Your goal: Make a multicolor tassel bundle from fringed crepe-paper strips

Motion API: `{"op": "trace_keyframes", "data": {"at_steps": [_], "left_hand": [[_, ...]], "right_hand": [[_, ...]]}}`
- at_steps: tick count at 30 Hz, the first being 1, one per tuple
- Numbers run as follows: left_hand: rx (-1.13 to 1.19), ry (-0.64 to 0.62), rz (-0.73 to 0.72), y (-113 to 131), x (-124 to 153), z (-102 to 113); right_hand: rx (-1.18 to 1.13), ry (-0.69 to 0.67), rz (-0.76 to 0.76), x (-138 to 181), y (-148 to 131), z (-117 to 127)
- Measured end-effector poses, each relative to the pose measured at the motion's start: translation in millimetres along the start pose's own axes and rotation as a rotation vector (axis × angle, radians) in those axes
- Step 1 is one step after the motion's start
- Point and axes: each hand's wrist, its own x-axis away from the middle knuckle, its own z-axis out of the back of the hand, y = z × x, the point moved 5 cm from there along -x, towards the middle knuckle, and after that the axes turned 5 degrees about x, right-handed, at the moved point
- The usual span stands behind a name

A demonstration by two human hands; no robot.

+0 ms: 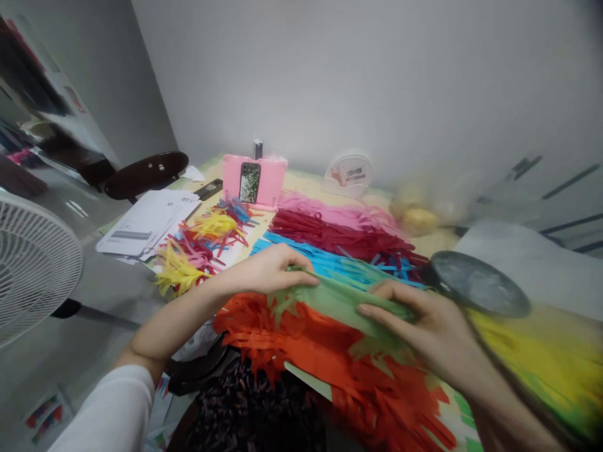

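Left hand point(277, 269) and right hand point(431, 323) grip a green sheet point(336, 298) between fingers point(299, 278), orange fringe point(311, 339) near, blue fringe point(325, 256) far

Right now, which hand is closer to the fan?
Left. The left hand is to the right of the fan, pinching the green strip; the right hand pinches it farther right.
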Motion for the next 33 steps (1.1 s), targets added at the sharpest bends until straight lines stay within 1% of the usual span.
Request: {"op": "trace_keyframes", "data": {"at_steps": [2, 6, 11, 14, 17, 20, 22, 24, 27, 29, 33], "left_hand": [[-0.014, 0.004, -0.008, 2.0, 0.3, 0.8], [-0.003, 0.044, -0.021, 2.2, 1.7, 1.5], [0.141, 0.137, -0.032, -4.4, 5.6, 1.0], [0.217, 0.185, -0.086, -8.2, 8.9, 1.2], [0.287, 0.177, -0.150, -10.8, 11.4, 0.1], [0.345, 0.161, -0.177, -13.5, 12.0, -1.5], [0.369, 0.160, -0.197, -14.4, 11.3, -2.1], [0.386, 0.160, -0.218, -14.8, 10.2, -2.3], [0.402, 0.154, -0.253, -14.7, 8.6, -1.4], [0.405, 0.147, -0.268, -14.5, 8.0, -0.3], [0.352, 0.159, -0.256, -12.7, 7.2, 1.8]], "right_hand": [[-0.028, 0.017, 0.001, 0.8, 1.6, 0.2], [-0.066, 0.011, -0.078, 3.7, 11.1, -2.9], [-0.145, 0.102, -0.090, 6.5, 23.5, -2.4], [-0.180, 0.161, -0.084, 8.8, 24.4, -1.3], [-0.273, 0.207, -0.114, 12.1, 23.5, -2.3], [-0.403, 0.244, -0.144, 14.3, 25.7, -5.8], [-0.453, 0.284, -0.123, 14.4, 27.7, -6.6], [-0.492, 0.310, -0.069, 13.9, 28.7, -6.5], [-0.525, 0.290, -0.010, 13.0, 30.5, -6.8], [-0.497, 0.280, 0.019, 12.7, 32.1, -5.8], [-0.346, 0.242, 0.079, 9.5, 33.1, -3.3]]}}
